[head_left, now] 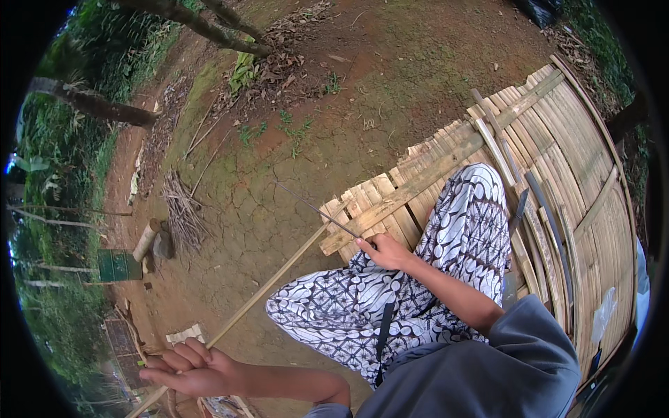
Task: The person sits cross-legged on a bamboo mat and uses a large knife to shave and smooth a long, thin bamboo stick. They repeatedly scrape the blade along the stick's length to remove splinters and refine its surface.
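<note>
left hand [189, 368] wraps the long bamboo strip [268, 285], likely light and whippy; right hand [382, 251] clasps a thin blade [313, 207].

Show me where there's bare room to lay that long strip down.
Bare cracked dirt lies open between the bundle of thin sticks and the slatted bamboo platform's edge. Crowded: the platform near the patterned lap, strewn with loose bamboo slats; the ground by the left hand.

A long, thin, pale bamboo strip [268, 285] slants from lower left to the slatted platform's edge, while a slim dark blade [315, 209] angles up-left above it.
</note>
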